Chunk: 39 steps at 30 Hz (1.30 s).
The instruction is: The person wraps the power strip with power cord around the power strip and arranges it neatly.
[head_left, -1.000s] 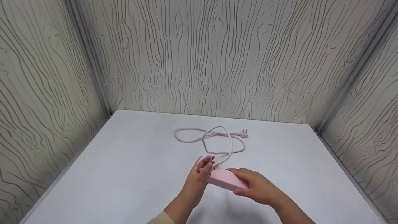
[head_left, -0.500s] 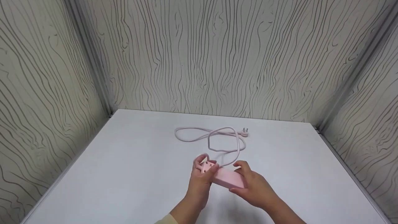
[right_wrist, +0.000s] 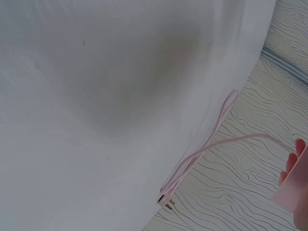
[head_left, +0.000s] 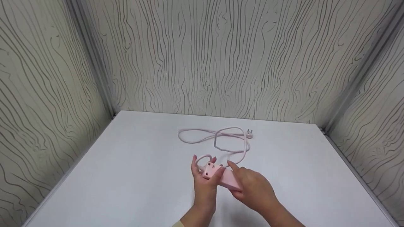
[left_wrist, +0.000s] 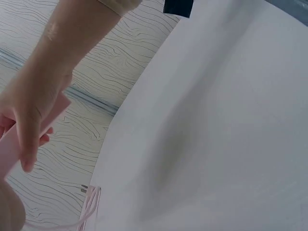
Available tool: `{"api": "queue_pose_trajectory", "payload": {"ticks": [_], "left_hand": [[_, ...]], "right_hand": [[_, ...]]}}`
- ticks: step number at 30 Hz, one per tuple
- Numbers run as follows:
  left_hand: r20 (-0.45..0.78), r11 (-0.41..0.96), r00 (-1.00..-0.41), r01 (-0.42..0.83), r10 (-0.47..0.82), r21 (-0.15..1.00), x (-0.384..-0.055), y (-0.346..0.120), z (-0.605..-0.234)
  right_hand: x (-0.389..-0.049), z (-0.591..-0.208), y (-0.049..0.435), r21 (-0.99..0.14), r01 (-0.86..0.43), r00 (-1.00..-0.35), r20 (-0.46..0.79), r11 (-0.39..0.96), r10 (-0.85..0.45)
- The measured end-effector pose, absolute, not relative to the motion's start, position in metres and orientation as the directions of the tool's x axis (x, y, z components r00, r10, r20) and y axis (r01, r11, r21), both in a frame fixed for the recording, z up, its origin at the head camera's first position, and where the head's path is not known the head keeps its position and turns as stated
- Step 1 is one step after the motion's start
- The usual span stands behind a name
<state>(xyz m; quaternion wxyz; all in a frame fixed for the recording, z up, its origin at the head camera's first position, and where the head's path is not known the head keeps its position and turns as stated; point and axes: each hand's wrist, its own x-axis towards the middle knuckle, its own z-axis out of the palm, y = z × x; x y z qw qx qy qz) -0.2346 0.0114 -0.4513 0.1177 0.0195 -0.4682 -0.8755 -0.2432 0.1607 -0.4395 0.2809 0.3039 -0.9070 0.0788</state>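
Note:
Above the table, both hands hold a pink power strip (head_left: 229, 180). In the head view, my left hand (head_left: 204, 189) grips its left end, thumb across the face with dark socket holes. My right hand (head_left: 256, 190) grips the other end, its index finger reaching toward the cord. The pink cord (head_left: 245, 143) leaves the left end in a small loop, passes behind the strip and lies in loops on the table. Its three-pin plug (head_left: 249, 136) lies at the right of these loops. In the right wrist view, fingertips (right_wrist: 290, 163) show behind the strip.
The white table (head_left: 126, 176) stands between patterned wall panels (head_left: 202, 63) at the back and both sides. Grey metal strips (head_left: 91, 60) run down the wall corners. In the left wrist view, a dark object (left_wrist: 178, 7) shows at the top edge.
The strip has turned so its socket face shows at the left end. The right hand has shifted left along it, its index finger now straighter. The cord's near loop has slid right.

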Motion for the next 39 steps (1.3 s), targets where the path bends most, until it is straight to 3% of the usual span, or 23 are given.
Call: {"api": "queue_pose_trajectory", "payload": {"ticks": [3, 7, 10, 12, 13, 15, 20, 31, 39], "left_hand": [[0.180, -0.566, -0.979, 0.200, -0.092, 0.800, -0.238, 0.000, -0.459], [0.311, -0.571, -0.946, 0.205, 0.094, 0.795, -0.245, -0.018, -0.470], [0.291, -0.326, -0.945, 0.230, 0.150, 0.917, -0.251, -0.020, -0.476], [0.269, -0.106, -0.944, 0.253, 0.188, 0.962, -0.254, -0.015, -0.478], [0.242, -0.006, -0.948, 0.246, 0.205, 0.969, -0.255, -0.012, -0.479], [0.212, 0.056, -0.939, 0.236, 0.272, 0.970, -0.256, -0.007, -0.479], [0.105, -0.060, -0.913, 0.088, 0.393, 0.994, -0.259, 0.001, -0.475], [0.098, -0.037, -0.938, 0.091, 0.333, 0.995, -0.266, 0.004, -0.479], [0.052, 0.112, -0.960, 0.086, 0.275, 0.990, -0.271, 0.001, -0.478]], "right_hand": [[-0.244, -0.437, 0.163, -0.106, -0.600, -0.711, 0.525, 0.793, -0.468], [-0.243, -0.432, 0.167, -0.439, -0.581, -0.811, 0.388, 0.686, -0.439], [-0.243, -0.427, 0.165, -0.639, -0.523, -0.842, 0.286, 0.565, -0.457], [-0.242, -0.425, 0.162, -0.714, -0.501, -0.840, 0.265, 0.490, -0.473], [-0.242, -0.423, 0.160, -0.730, -0.497, -0.839, 0.265, 0.469, -0.476], [-0.242, -0.421, 0.157, -0.758, -0.484, -0.838, 0.258, 0.438, -0.480], [-0.241, -0.416, 0.151, -0.806, -0.435, -0.852, 0.223, 0.402, -0.474], [-0.242, -0.414, 0.159, -0.782, -0.352, -0.921, 0.190, 0.515, -0.341], [-0.252, -0.410, 0.167, -0.672, -0.278, -0.961, 0.203, 0.686, -0.190]]}}
